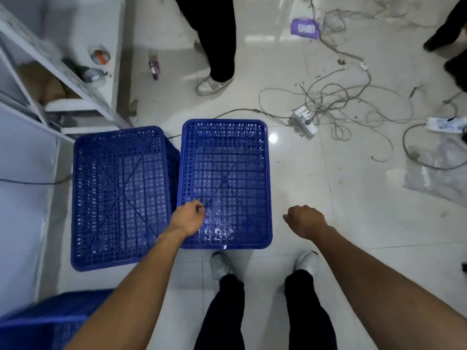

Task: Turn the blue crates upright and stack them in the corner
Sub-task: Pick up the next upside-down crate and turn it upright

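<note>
Right crate (225, 183) is sitting on the floor (353, 210) at 12 o'clock from the shoes (222, 266), with the left crate (121, 198) beside it at 10 o'clock. Left hand (188, 218) is hovering over the right crate's near-left corner, fingers loosely curled and gripping nothing. Right hand (307, 221) is hanging at 1 o'clock, curled likewise.

Pretty cramped on the left: left crate (121, 198) hard up against the right crate (225, 183), no visible gap between them, and boxed in by the white shelving (50, 61) in the upper left plus a third crate (50, 322) in the lower-left corner. Loads of bare tile (353, 223) right of centre, right hand (305, 221) hanging over it with nothing underneath. Further up and right, blocked by a cable tangle (341, 102), a power strip (304, 122) and a plastic bag (439, 173) at the right edge. Top centre taken up by somebody's leg (217, 41). Just a thin strip of floor between crate rims and shoes (221, 265).
</note>
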`<state>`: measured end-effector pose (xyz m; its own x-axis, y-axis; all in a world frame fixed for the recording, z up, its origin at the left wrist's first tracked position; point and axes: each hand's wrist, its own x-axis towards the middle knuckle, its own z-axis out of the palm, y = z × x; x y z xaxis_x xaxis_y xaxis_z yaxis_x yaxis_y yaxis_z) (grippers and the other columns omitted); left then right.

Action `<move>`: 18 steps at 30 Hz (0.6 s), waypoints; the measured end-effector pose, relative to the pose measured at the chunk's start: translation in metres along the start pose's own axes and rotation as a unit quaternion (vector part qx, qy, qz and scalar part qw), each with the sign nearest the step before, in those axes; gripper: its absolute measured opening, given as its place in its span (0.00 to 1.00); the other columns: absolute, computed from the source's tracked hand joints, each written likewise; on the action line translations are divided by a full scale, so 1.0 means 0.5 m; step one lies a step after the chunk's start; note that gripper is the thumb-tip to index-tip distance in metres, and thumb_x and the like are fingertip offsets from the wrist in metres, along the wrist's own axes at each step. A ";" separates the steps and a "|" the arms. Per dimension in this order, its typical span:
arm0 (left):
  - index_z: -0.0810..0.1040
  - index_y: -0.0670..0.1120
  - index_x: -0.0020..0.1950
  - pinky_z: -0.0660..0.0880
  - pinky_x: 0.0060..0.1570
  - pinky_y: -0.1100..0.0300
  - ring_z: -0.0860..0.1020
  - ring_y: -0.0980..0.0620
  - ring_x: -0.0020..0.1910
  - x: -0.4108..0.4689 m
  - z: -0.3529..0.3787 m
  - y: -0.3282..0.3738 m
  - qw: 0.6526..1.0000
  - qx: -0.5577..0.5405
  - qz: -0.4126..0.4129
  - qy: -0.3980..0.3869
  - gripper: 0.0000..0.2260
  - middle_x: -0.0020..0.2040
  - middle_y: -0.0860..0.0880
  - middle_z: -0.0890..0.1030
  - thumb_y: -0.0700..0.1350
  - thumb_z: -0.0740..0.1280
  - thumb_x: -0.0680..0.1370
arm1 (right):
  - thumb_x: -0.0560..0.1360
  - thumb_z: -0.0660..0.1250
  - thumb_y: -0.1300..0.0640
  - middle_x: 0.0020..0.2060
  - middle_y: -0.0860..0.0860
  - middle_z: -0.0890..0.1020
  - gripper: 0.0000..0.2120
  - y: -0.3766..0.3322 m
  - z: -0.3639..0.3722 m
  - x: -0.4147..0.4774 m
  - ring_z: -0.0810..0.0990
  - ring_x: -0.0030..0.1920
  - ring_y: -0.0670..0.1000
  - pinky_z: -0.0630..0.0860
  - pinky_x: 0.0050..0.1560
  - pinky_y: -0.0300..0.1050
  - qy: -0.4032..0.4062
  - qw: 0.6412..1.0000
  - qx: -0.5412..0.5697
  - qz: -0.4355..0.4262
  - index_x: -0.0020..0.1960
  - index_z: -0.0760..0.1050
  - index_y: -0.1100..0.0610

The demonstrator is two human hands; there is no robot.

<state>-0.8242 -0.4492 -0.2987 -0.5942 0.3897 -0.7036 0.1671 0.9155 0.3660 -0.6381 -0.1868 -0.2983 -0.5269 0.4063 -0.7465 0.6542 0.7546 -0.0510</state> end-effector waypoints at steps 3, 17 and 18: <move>0.73 0.44 0.65 0.71 0.37 0.55 0.77 0.48 0.40 0.119 0.049 -0.052 0.997 0.075 -0.014 -0.008 0.15 0.49 0.46 0.80 0.50 0.54 0.84 | 0.82 0.53 0.43 0.56 0.57 0.81 0.22 0.013 0.060 0.133 0.79 0.55 0.58 0.73 0.51 0.47 -0.007 1.000 0.005 0.004 0.58 0.76 0.59; 0.51 0.42 0.80 0.62 0.73 0.47 0.55 0.43 0.78 0.405 0.283 -0.235 0.969 0.246 -0.017 0.033 0.30 0.79 0.42 0.53 0.54 0.56 0.83 | 0.81 0.54 0.40 0.54 0.60 0.80 0.23 0.013 0.314 0.484 0.80 0.50 0.62 0.71 0.43 0.48 0.027 0.999 0.046 -0.005 0.59 0.69 0.60; 0.53 0.41 0.79 0.64 0.72 0.47 0.59 0.42 0.76 0.408 0.289 -0.246 0.965 0.250 -0.003 0.077 0.30 0.78 0.41 0.56 0.54 0.58 0.83 | 0.81 0.55 0.40 0.53 0.59 0.80 0.23 0.010 0.318 0.499 0.80 0.50 0.62 0.71 0.43 0.48 0.038 0.998 0.059 0.008 0.58 0.68 0.60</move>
<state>-0.8523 -0.4681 -0.5751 -0.7003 0.3998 -0.5914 0.4990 0.8666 -0.0051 -0.6802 -0.1636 -0.5905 -0.5521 0.4587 -0.6962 0.7199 0.6836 -0.1205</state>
